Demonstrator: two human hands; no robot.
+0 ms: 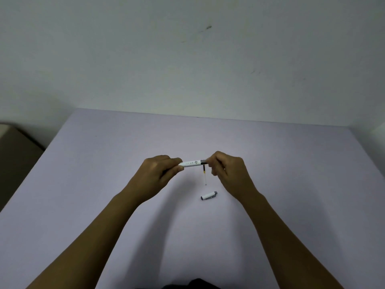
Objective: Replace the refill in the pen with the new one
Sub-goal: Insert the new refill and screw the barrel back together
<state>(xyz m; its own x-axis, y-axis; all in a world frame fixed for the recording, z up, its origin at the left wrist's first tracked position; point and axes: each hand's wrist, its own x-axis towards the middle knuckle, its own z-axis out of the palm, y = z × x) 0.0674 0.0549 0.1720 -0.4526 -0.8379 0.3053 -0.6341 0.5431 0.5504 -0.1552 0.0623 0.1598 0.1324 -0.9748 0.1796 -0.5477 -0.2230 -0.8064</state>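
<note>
Head view: pen barrel is held above the tabletop, long axis running left-right between the hands. Left hand is clenched on the barrel's left end; right hand is pinched on the grey grip end. The right hand is nearest the joint, so any unscrewing or pull would likely go rightward along that axis. One refill is seen just below the joint, long axis near-far; whether it is old or new cannot be told. One cap lies on the tabletop, near the right wrist. Counts: one barrel, one refill, one cap.
</note>
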